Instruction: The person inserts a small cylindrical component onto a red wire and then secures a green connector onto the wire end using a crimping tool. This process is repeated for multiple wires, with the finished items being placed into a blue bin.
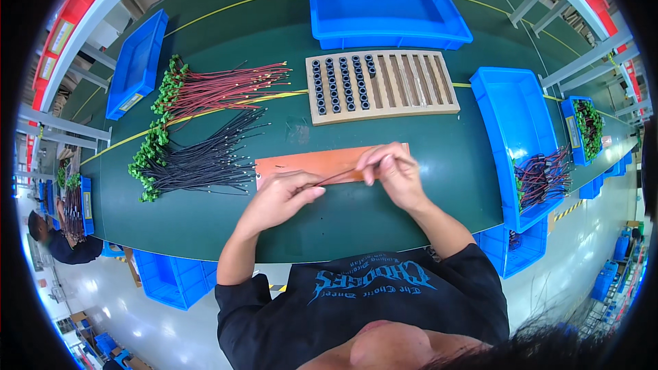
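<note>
The left hand [288, 195] is pinching a thin dark red wire [336, 178] between its fingers. The right hand [395, 171] is bending its fingers by the wire's other end, but I cannot tell if they are gripping it. The wire is going across from hand to hand, over a flat orange strip [295, 162] that is lying on the dark green worktop [171, 226]. Behind the strip, a tan wooden tray [384, 114] with long slots is holding small black round pieces [346, 83]. To the left, red wires with green ends [212, 92] and black wires with green ends [205, 161] are lying in piles.
</note>
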{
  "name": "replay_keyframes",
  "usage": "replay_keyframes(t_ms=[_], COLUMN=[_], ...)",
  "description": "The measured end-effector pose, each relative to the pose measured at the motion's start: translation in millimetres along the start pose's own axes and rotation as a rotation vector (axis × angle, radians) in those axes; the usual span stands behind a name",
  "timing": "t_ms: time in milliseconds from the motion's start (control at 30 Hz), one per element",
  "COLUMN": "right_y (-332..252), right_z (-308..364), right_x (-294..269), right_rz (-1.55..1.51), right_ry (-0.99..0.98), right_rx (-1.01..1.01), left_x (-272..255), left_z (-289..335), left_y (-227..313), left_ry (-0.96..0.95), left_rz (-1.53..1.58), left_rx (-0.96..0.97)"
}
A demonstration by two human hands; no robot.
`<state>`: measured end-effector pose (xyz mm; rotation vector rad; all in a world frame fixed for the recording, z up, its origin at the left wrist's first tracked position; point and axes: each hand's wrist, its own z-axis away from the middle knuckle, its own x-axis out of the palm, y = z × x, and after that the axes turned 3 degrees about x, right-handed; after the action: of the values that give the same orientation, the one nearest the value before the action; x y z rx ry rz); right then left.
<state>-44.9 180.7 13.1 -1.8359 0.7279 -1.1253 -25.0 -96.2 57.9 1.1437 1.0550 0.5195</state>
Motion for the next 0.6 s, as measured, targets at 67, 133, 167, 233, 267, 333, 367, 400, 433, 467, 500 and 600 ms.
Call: replay_keyframes(t_ms=[67, 133, 167, 233, 267, 333, 367, 400, 433, 467, 500, 600], right_y=[-5.9, -7.3, -2.9, 8.5, 7.3, 4.6, 0.8, -4.1, -5.2, -3.6, 0.4, 26.0], right_z=[-3.5, -4.1, -3.0, -1.4, -1.9, -2.2, -4.1, -7.3, -8.8, -11.7, -14.3, -17.3], right_x=[-3.8, 4.7, 14.1, 28.2, 26.0, 16.3, 15.5, 13.4, 18.1, 30.6, 41.0, 51.8], right_rz=[-0.108, -0.155, -0.076, 0.076, 0.079, 0.071, 0.061, 0.146, 0.190, 0.226, 0.261, 0.298], right_ry=[-0.017, -0.097, -0.160, -0.288, -0.272, -0.114, -0.037, -0.036, -0.085, -0.136, -0.190, -0.205], right_rx=[0.062, 0.155, 0.180, 0.228, 0.235, 0.167, 0.137, 0.094, 0.142, 0.189, 0.237, 0.225], left_x=[-10.7, -5.3, -2.1, 1.9, 2.3, -8.2, -15.8, -24.1, -24.0, -25.2, -26.5, -42.3], left_z=[6.0, 7.4, 6.7, 6.7, 4.9, 9.1, 14.6, 20.4, 19.6, 20.2, 20.3, 22.4], left_y=[1.2, -1.0, 0.3, 7.5, 8.4, 1.3, -2.0, -3.7, -5.5, -6.0, -5.3, -2.1], left_ry=[0.032, 0.015, 0.002, -0.042, -0.067, 0.045, 0.103, 0.070, 0.050, 0.032, 0.015, 0.045], left_rz=[-0.104, -0.059, -0.037, 0.002, 0.025, -0.062, -0.106, -0.012, -0.027, -0.046, -0.066, -0.045], left_rx=[0.013, 0.011, 0.012, 0.032, 0.048, 0.130, 0.164, -0.027, -0.014, -0.008, -0.003, 0.007])
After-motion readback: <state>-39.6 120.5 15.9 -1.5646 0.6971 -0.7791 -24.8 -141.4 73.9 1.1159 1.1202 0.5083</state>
